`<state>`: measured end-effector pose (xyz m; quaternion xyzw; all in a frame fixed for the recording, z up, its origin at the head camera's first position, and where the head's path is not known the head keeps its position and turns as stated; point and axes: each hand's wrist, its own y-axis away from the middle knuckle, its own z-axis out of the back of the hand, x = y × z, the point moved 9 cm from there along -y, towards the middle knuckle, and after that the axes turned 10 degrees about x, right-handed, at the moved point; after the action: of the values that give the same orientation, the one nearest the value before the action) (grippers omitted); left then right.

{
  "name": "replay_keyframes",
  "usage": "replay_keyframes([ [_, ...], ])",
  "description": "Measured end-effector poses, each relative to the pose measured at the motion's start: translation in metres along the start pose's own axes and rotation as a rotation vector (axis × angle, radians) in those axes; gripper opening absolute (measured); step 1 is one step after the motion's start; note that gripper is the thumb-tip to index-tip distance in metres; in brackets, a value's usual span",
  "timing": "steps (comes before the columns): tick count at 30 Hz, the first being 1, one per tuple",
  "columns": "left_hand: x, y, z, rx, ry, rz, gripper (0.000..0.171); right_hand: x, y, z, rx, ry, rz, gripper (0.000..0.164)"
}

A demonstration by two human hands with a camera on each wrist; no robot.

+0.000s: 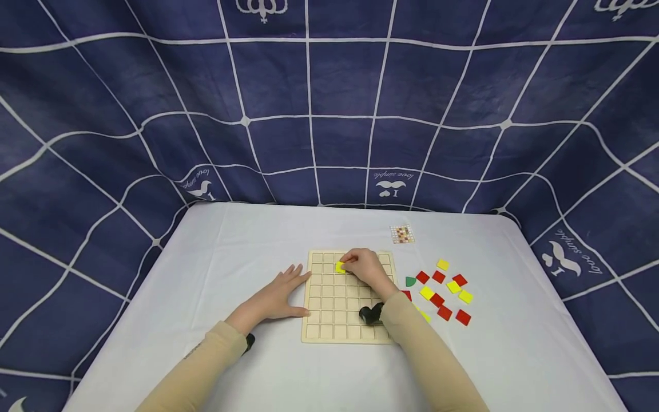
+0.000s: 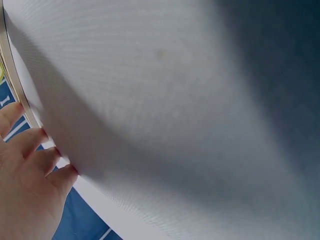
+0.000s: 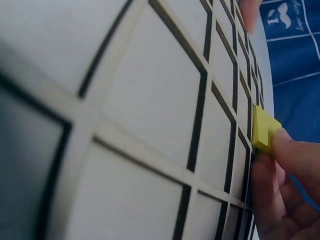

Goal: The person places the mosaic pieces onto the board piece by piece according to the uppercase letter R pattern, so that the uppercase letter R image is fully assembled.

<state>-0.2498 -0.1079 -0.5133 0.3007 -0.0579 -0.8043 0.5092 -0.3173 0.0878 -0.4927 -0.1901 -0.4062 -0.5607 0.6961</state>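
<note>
A pale wooden grid board (image 1: 326,317) with square recesses lies on the white table. My right hand (image 1: 364,266) reaches over its upper part and pinches a yellow square tile (image 1: 340,268) between thumb and fingers. In the right wrist view the yellow tile (image 3: 264,129) is tilted, its lower edge right at the grid's raised lines. My left hand (image 1: 280,296) lies spread on the table, with thumb and index fingertips at the board's left edge. The left wrist view shows the left hand's fingers (image 2: 62,177) extended beside the board's edge.
To the board's right lie scattered red tiles (image 1: 463,317), yellow tiles (image 1: 465,296) and one green rounded piece (image 1: 410,281). A small patterned card (image 1: 402,234) lies beyond the board's far right corner. A dark blue checked cloth (image 1: 340,143) hangs behind the table.
</note>
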Motion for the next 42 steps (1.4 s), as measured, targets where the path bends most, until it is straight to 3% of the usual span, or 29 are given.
replay_keyframes([
  [15, 0.000, 0.000, -0.004, -0.014, 0.018, -0.017, 0.099, 0.003, -0.004, -0.006, -0.019, 0.082, -0.037, 0.007],
  [23, 0.001, 0.001, 0.000, -0.021, 0.000, -0.013, 0.099, -0.005, 0.012, 0.026, -0.033, -0.043, -0.051, 0.018],
  [28, 0.003, 0.000, 0.002, -0.030, 0.001, -0.016, 0.098, -0.033, 0.025, 0.066, -0.050, -0.042, -0.073, 0.025],
  [34, 0.004, -0.001, 0.001, -0.033, 0.000, -0.024, 0.098, -0.088, 0.049, 0.108, -0.108, -0.053, -0.234, 0.033],
  [37, 0.005, -0.002, 0.001, -0.032, 0.006, -0.025, 0.099, -0.108, 0.062, 0.118, -0.126, -0.056, -0.303, 0.035],
  [42, 0.003, -0.002, -0.002, -0.021, 0.015, -0.028, 0.099, -0.123, 0.080, 0.118, -0.095, 0.036, -0.362, 0.036],
])
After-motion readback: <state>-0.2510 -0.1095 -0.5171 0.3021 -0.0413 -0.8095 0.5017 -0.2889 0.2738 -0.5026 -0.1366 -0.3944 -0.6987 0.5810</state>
